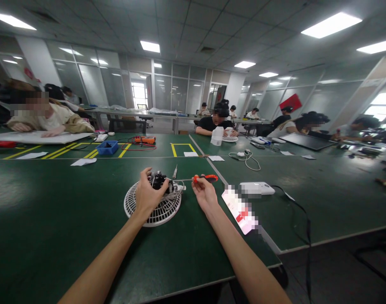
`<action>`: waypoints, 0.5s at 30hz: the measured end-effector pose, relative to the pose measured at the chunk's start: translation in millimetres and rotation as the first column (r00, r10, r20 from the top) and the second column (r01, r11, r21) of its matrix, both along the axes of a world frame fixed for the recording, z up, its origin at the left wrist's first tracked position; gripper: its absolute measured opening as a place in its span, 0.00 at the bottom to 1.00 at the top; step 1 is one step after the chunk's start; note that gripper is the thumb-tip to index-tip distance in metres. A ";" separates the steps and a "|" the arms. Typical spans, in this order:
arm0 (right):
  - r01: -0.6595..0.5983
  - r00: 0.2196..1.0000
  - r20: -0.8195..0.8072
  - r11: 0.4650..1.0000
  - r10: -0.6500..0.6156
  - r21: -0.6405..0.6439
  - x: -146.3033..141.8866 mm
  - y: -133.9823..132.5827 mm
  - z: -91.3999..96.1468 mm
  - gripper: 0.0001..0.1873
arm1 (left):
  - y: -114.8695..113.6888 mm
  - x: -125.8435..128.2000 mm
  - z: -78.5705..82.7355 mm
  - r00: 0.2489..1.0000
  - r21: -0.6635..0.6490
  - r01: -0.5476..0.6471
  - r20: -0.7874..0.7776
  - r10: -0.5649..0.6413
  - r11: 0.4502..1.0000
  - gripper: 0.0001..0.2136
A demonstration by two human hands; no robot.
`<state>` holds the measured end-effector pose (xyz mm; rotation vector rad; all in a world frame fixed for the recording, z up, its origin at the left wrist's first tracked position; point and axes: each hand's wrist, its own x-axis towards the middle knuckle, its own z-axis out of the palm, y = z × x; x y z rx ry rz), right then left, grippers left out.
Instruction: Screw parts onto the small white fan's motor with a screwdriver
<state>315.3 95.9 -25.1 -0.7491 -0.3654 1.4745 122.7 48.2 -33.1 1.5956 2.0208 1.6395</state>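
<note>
A white round fan grille (pixel 155 210) lies flat on the green table (pixel 69 219) in front of me. On its far edge sits a small black motor part (pixel 159 180) with white wires beside it. My left hand (pixel 147 194) is closed around that motor part from the near side. My right hand (pixel 204 192) grips a screwdriver with a red handle (pixel 207 178), its thin shaft pointing left toward the motor part. A small metal tool (pixel 175 172) lies just behind the motor.
A phone (pixel 242 211) and a white box (pixel 258 188) with a black cable lie right of my right hand. Farther back are a blue bin (pixel 107 147), an orange meter (pixel 145 139), paper slips and a white cable (pixel 248 159). Several people sit at far tables.
</note>
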 end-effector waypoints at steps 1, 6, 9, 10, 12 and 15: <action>0.011 1.000 -0.003 1.000 -0.012 -0.002 -1.0 -0.6 -0.1 0.14 | -0.1 0.0 0.3 1.000 -0.001 0.003 0.003 -0.003 1.000 0.37; 0.030 0.997 0.071 0.998 -0.026 -0.055 -2.4 -0.8 -3.3 0.15 | 0.5 -0.5 -0.3 1.000 0.011 0.010 0.012 -0.010 1.000 0.37; 0.001 0.998 0.063 1.000 0.000 -0.018 -0.6 0.4 -4.1 0.14 | 0.4 -1.0 -1.0 1.000 0.026 0.008 0.016 -0.009 1.000 0.37; -0.002 0.999 0.047 1.000 0.002 -0.006 0.0 0.8 -3.8 0.14 | 0.3 -1.2 -1.2 1.000 0.030 0.013 0.015 -0.014 0.999 0.38; 0.002 1.000 0.010 1.000 -0.002 0.018 0.4 1.2 -2.7 0.15 | 0.2 -1.6 -1.6 1.000 0.033 0.022 0.011 -0.022 0.999 0.38; 0.011 1.000 -0.002 1.000 -0.011 0.009 -0.5 0.8 -1.4 0.16 | 0.6 -2.2 -2.6 1.000 0.029 0.028 0.005 -0.028 0.999 0.39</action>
